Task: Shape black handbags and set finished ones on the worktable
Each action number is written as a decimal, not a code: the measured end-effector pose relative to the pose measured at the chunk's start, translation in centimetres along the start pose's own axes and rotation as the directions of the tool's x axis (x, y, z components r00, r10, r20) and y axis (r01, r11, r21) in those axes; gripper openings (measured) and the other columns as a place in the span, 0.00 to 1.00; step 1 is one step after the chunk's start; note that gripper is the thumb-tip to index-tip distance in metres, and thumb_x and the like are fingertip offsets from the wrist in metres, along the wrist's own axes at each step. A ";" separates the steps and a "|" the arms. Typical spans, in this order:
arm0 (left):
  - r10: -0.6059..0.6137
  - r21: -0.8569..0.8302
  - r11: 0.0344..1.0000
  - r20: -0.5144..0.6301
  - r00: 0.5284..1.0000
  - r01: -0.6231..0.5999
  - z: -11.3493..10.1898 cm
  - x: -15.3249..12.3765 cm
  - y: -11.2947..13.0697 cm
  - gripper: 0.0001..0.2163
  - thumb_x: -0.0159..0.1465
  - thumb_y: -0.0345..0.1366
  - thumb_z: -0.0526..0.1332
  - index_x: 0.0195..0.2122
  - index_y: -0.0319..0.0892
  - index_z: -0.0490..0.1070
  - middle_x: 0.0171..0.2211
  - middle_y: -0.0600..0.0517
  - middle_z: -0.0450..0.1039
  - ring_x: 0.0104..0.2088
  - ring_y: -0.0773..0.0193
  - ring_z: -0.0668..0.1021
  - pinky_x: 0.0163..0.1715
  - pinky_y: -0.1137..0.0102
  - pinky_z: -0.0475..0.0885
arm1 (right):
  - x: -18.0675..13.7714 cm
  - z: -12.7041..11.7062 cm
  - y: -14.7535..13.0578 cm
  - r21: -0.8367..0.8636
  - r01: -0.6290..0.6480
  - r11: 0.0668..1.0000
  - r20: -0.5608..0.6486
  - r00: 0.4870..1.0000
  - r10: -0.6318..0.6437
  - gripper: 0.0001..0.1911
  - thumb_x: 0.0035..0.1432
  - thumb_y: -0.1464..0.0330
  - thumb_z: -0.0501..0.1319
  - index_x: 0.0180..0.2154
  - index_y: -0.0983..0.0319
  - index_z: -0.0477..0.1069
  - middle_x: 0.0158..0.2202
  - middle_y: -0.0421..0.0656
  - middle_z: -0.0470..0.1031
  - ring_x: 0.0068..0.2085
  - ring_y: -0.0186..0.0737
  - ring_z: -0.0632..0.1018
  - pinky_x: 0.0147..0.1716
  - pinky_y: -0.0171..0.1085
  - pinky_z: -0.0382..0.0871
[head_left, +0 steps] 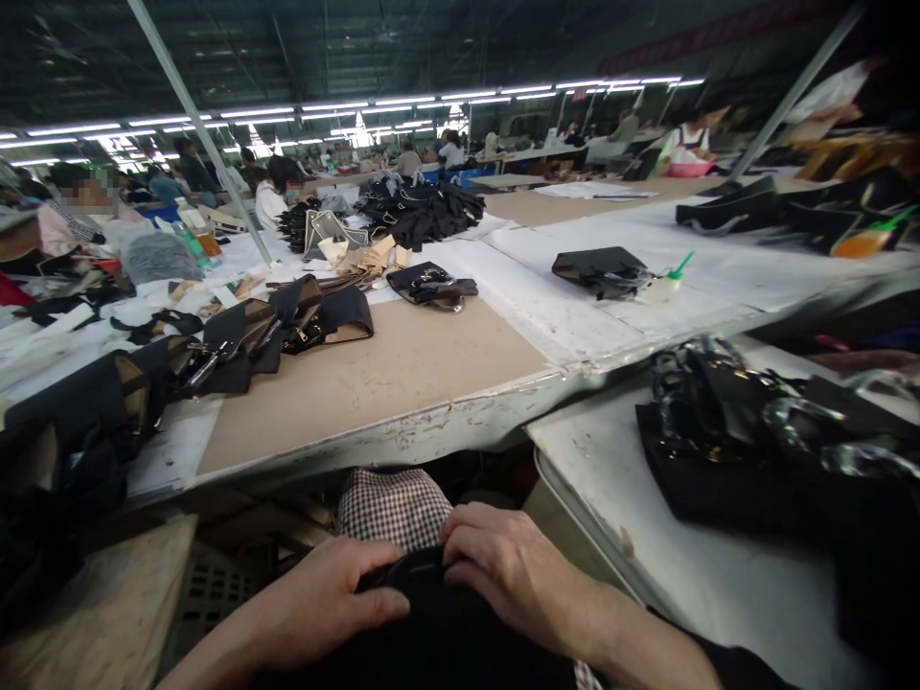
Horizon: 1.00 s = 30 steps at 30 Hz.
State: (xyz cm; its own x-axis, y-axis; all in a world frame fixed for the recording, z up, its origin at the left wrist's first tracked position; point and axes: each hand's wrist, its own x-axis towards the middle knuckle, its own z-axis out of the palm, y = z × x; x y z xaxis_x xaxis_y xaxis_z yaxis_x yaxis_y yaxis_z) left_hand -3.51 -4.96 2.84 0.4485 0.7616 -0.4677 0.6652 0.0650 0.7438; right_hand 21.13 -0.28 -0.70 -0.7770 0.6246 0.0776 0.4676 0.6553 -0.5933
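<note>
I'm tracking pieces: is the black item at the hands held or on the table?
Held: the left hand and the right hand grip the top edge of the black item, clear of the table.

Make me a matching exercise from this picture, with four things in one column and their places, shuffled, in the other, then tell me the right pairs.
Things
1. Black item
2. Checked cloth
3. Tan sheet
4. Crate with holes

Places
A. Flat on top of the long table
B. Low on the left, beside a wooden board
C. Gripped by the left hand and the right hand
D. Just beyond the hands, lower than the tabletop

Right pairs: 1-C, 2-D, 3-A, 4-B.
</note>
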 end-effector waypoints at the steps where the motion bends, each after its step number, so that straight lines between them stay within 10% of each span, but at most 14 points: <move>1: -0.001 0.005 1.000 -0.007 1.000 0.001 0.0 -0.1 -0.1 0.11 0.64 0.41 0.60 0.43 0.45 0.79 0.39 0.57 0.80 0.38 0.59 0.76 0.36 0.72 0.65 | -0.2 0.0 -0.1 -0.019 0.007 1.000 -0.005 1.000 -0.007 0.03 0.61 0.74 0.65 0.36 0.61 0.73 0.37 0.39 0.76 0.38 0.39 0.77 0.38 0.36 0.71; 15: -0.038 0.080 0.996 -0.059 0.998 0.042 0.5 -0.1 -0.3 0.10 0.62 0.43 0.62 0.38 0.43 0.78 0.36 0.56 0.80 0.36 0.59 0.77 0.35 0.72 0.64 | -3.4 -0.4 -1.2 -0.039 0.067 0.997 -0.107 0.992 -0.071 0.05 0.62 0.77 0.61 0.36 0.61 0.71 0.59 0.46 0.69 0.58 0.48 0.69 0.54 0.43 0.69; 24: -0.036 0.090 0.995 -0.085 0.996 0.044 0.9 -0.1 0.1 0.10 0.63 0.44 0.62 0.35 0.43 0.76 0.33 0.56 0.78 0.33 0.59 0.76 0.31 0.72 0.61 | -4.1 2.0 -0.7 -0.262 0.093 0.961 -0.242 0.957 -0.159 0.09 0.64 0.77 0.56 0.41 0.61 0.72 0.47 0.47 0.77 0.47 0.50 0.73 0.48 0.48 0.66; 30: -0.016 0.142 0.989 -0.093 0.996 0.029 1.1 0.3 0.4 0.10 0.63 0.43 0.63 0.32 0.42 0.74 0.28 0.57 0.74 0.30 0.62 0.72 0.28 0.72 0.59 | -2.1 2.6 -1.7 -0.276 -0.126 0.953 -0.278 0.959 0.047 0.04 0.60 0.75 0.63 0.35 0.61 0.70 0.34 0.45 0.75 0.35 0.46 0.72 0.36 0.43 0.64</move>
State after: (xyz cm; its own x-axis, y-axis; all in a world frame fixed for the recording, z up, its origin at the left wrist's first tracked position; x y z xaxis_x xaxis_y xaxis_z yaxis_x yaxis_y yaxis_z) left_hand -2.44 -5.40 2.40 0.3808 0.8169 -0.4332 0.7559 -0.0051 0.6547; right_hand 20.91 -3.79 -1.92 -0.6066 0.7479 0.2696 0.6600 0.6628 -0.3536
